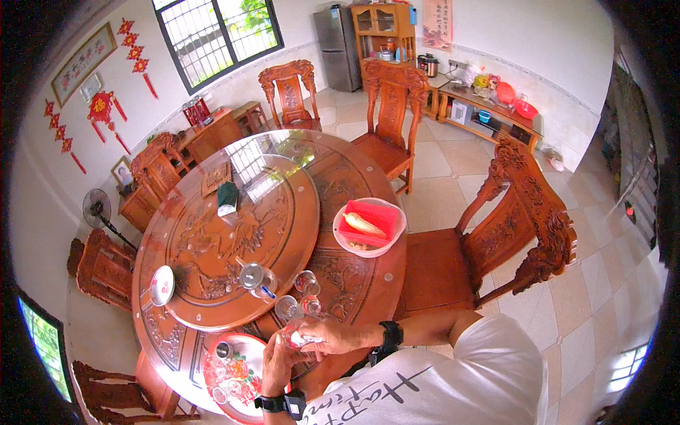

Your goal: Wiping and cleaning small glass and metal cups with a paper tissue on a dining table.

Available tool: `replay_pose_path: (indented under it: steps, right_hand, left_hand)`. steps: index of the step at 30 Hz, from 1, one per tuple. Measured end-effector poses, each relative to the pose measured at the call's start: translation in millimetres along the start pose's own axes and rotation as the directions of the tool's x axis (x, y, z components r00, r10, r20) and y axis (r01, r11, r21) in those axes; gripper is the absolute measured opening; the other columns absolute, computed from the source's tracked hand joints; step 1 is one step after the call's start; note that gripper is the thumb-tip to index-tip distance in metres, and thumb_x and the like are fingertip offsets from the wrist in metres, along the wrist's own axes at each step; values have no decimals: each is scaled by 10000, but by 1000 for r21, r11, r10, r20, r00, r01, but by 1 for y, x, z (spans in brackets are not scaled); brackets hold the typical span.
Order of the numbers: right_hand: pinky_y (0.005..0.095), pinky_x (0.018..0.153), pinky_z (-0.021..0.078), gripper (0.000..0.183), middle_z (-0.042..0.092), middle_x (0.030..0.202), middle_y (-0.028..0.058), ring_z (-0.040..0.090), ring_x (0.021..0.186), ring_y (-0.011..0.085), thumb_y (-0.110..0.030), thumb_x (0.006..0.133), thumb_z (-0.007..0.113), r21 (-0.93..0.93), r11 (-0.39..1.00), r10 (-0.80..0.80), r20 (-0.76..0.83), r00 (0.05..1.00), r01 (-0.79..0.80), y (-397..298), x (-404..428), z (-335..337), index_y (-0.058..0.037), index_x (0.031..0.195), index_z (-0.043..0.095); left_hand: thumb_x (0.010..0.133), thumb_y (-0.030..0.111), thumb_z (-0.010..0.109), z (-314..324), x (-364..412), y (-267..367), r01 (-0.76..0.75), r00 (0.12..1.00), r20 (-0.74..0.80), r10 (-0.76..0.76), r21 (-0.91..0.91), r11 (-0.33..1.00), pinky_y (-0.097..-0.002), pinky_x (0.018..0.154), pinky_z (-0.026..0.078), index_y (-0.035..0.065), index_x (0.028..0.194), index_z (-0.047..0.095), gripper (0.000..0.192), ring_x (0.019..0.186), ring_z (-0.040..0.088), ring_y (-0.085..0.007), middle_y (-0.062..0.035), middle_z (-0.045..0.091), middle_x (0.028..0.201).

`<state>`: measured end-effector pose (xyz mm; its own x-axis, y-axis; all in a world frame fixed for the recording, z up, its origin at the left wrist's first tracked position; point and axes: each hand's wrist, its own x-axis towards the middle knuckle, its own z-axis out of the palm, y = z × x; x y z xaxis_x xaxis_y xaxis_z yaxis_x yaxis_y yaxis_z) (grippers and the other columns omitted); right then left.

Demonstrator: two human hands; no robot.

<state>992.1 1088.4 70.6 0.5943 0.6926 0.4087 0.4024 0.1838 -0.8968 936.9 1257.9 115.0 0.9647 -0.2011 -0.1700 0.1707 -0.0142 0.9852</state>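
At the near edge of a round carved wooden table (356,180), both hands are close together around a small clear glass (289,333). My left hand (277,357) holds the glass from below and the side. My right hand (340,338) has a white cloth or tissue (307,340) pressed against it; the fingers partly hide both things. Just beyond my hands stand three clear glasses: one glass (306,283) farther off, another glass (287,307) and a reddish-looking glass (310,305). Beside my left hand lies a red-rimmed tray (261,345) with several glasses in it.
On the raised turntable (212,244) stand a lidded glass teapot (257,277), a white dish (162,286) at its edge, and a dark green packet (228,196). A pale basin (345,247) holds a red basket (385,210) with a corncob (364,225). Carved chairs (438,265) surround the table.
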Motion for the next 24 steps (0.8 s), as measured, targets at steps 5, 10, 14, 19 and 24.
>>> replay_pose_path:
  steps: [5, 10, 14, 19, 24]
  right_hand:
    - [252, 439, 483, 282, 614, 714, 67, 608, 490, 133, -181, 927, 503, 131, 984, 122, -33, 992, -117, -7, 4, -4, -11, 1152, 487]
    - [257, 564, 509, 321, 620, 832, 66, 649, 657, 150, -114, 891, 562, 173, 974, 118, 147, 982, -143, -6, 6, -18, -44, 1194, 486]
    - [264, 575, 502, 223, 636, 931, 105, 630, 623, 149, -130, 875, 590, 69, 997, 38, 51, 998, -41, -22, 9, -23, -23, 1069, 559]
    - [294, 660, 506, 233, 617, 1008, 95, 639, 737, 189, -113, 859, 600, -59, 998, 22, -169, 985, -32, -12, 13, -23, -38, 1077, 563]
    - [394, 909, 396, 303, 585, 1115, 54, 540, 1042, 259, -88, 806, 612, -524, 768, -408, 44, 912, 369, -16, 37, -16, -87, 1107, 576]
  left_hand:
    - [870, 148, 592, 4, 3, 3, -98, 995, -49, 88, -272, 957, -345, 731, 554, 9, 1261, 423, 447, 910, 619, -228, -147, 574, 1111]
    - [963, 309, 415, -2, 2, -2, 16, 998, -47, -33, -317, 948, -259, 586, 516, -10, 1227, 452, 415, 768, 610, -158, -108, 622, 965]
    - [963, 256, 425, -14, -4, -12, 3, 995, -81, -52, -521, 854, -302, 645, 535, -9, 1204, 461, 360, 719, 599, -173, -116, 604, 951]
    - [949, 293, 458, -19, -3, -17, -21, 955, -276, -107, -425, 905, -289, 652, 543, 9, 1194, 476, 376, 774, 612, -170, -98, 617, 963]
    - [924, 245, 521, -7, 2, -11, -56, 960, -278, -23, -275, 960, -274, 729, 529, -26, 1159, 478, 361, 878, 598, -147, -93, 582, 1017]
